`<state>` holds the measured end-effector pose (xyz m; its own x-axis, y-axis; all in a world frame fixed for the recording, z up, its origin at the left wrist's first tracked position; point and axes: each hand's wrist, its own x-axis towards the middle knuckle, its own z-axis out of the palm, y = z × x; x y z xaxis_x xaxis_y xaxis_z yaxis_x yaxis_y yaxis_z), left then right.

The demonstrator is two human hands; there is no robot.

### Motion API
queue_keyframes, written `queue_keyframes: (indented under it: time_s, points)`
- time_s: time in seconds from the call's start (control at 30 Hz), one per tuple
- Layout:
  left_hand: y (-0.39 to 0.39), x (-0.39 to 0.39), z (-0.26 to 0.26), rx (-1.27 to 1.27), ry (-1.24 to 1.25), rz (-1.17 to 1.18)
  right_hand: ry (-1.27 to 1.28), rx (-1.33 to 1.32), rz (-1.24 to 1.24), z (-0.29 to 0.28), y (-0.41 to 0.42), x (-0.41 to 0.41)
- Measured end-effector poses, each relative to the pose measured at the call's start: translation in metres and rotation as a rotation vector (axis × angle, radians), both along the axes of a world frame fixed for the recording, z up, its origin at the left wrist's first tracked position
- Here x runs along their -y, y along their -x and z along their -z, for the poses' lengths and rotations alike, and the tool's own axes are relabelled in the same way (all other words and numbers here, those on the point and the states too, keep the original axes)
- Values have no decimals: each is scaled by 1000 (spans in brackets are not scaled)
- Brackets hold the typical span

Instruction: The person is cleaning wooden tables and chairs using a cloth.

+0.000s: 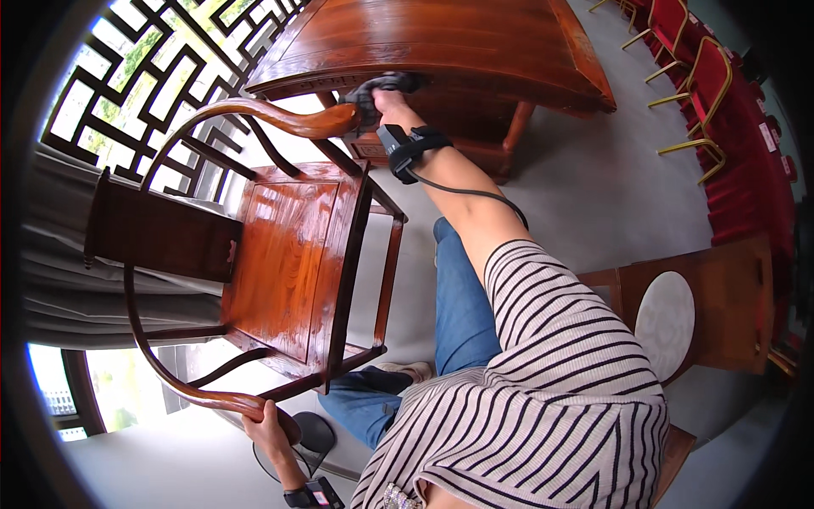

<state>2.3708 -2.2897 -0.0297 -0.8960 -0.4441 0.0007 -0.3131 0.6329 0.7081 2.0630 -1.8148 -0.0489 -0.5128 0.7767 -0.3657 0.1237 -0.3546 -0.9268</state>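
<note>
A polished wooden armchair [286, 248] with a curved horseshoe back rail stands before me, seen tilted in the picture. My left hand [267, 429] grips the rounded end of one armrest, at the lower left. Near the other armrest's end [340, 121], my right hand [389, 102] holds a dark checked cloth [361, 102]. Some of the cloth lies against that end; the fingers are mostly hidden by cloth and shadow. Just beyond this hand is the edge of a glossy wooden desk [439, 60]. Both wrists wear black strapped devices.
A dark lattice window screen [152, 83] and grey curtain [76, 254] are behind the chair. At right stand gold-framed chairs [706, 95] beside a red-draped table [738, 203]. Near my body is wooden furniture with a pale oval inset [664, 324]. A round black object [315, 432] is below the chair.
</note>
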Motion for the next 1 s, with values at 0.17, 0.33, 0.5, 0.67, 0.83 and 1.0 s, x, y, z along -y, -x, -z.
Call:
queue_keyframes:
  time_s: [0.17, 0.33, 0.5, 0.67, 0.83, 1.0]
  points:
    - [8, 0, -10, -32, -1, -7, -5, -259, -578, 0, -27, -13]
    - [10, 18, -17, -12, 102, -37, 22, -486, -827, -42, -119, -75]
    - [11, 4, -21, -3, 45, -15, -968, -475, -123, -108, -176, -155]
    - [7, -21, -3, -28, -4, 6, -1546, 299, -191, -85, -141, -248]
    - [-17, -17, -1, -75, 46, -50, -1407, 791, -388, -64, -85, -165]
    - [-12, -9, -4, -28, 47, -78, -1425, 833, -336, -65, -83, -168]
